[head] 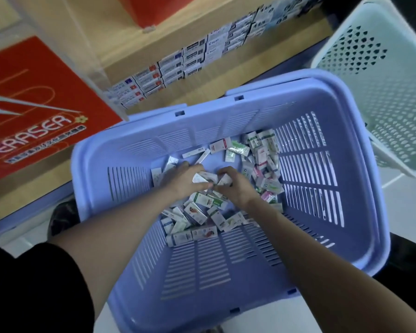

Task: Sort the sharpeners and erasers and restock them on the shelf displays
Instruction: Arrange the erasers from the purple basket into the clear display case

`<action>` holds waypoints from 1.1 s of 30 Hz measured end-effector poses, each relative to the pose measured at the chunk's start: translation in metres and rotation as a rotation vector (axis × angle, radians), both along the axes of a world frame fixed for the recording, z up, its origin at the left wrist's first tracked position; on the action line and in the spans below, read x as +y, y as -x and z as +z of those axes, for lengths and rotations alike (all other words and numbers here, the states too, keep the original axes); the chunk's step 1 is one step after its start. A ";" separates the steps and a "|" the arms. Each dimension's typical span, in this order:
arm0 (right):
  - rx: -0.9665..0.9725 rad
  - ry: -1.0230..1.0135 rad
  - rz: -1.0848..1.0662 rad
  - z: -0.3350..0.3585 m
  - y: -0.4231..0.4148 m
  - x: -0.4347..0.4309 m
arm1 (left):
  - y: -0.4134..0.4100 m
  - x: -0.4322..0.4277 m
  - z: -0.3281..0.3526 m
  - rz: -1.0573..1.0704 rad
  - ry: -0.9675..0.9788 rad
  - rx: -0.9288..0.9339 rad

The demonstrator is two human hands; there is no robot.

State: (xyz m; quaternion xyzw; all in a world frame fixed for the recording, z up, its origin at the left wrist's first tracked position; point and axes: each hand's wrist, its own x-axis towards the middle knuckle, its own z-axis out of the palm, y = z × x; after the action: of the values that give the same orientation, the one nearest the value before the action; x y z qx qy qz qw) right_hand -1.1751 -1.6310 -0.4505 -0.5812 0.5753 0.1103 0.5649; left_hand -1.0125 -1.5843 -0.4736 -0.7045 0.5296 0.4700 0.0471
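Biggest thing we see: lavender basket [250,296], slatted walls, tilted in the view, filling the centre. Behind it, a wooden shelf [262,54] runs diagonally across the top. To the right stands a pale green basket [382,92] with perforated sides, just beside the lavender one. At left we note a red sign [34,111] reading "ERASER" in part. A black sleeve [34,296] covers the left upper arm at the lower left corner.

On the shelf we see a row of boxed stock [190,58], stacked neatly in a line along its front edge. On the floor of the lavender basket lie the loose packs [262,159], small, white-green-red, jumbled, heaped mostly toward the right and near sides; we cannot tell erasers from sharpeners.

Both bare forearms reach into the basket. Left hand [185,179]: fingers curled round a white pack [201,177]. Right hand [235,188]: fingers pinching a second pack [225,180]. The two hands nearly touch, just over the heap.
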 end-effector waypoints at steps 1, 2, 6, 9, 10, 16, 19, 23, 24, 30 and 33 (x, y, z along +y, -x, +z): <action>-0.025 -0.008 -0.042 0.001 0.001 0.000 | 0.001 0.001 0.000 0.079 0.004 0.022; -0.047 -0.019 -0.085 0.004 0.001 0.001 | 0.002 0.002 0.002 0.178 0.000 0.053; -0.201 -0.151 -0.351 0.028 0.004 0.002 | 0.001 0.008 0.016 0.419 -0.030 0.168; -0.253 -0.169 -0.393 0.048 0.005 0.004 | 0.000 0.009 0.038 0.475 -0.009 0.243; -0.244 -0.149 -0.375 0.056 0.005 0.006 | 0.001 0.008 0.050 0.495 0.004 0.268; -0.492 -0.198 -0.647 0.123 0.006 0.014 | -0.001 0.012 0.135 0.643 0.044 0.428; -0.668 -0.197 -0.696 0.159 0.008 0.022 | -0.008 0.021 0.178 0.690 0.087 0.508; -0.797 -0.175 -0.628 0.208 0.005 0.040 | -0.018 0.037 0.226 0.679 0.209 0.610; -0.822 -0.168 -0.603 0.218 0.004 0.045 | -0.019 0.041 0.239 0.679 0.238 0.620; -0.879 -0.037 -0.526 0.266 -0.014 0.069 | -0.027 0.070 0.299 0.648 0.322 0.645; -0.902 -0.018 -0.450 0.286 -0.028 0.079 | -0.036 0.082 0.320 0.586 0.399 0.687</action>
State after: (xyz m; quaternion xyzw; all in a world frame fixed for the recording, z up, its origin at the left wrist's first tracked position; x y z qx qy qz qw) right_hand -1.1473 -1.5525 -0.1646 -0.4277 0.3838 -0.2714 0.7721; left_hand -0.9768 -1.5024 -0.1538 -0.6236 0.3737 0.5580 -0.4001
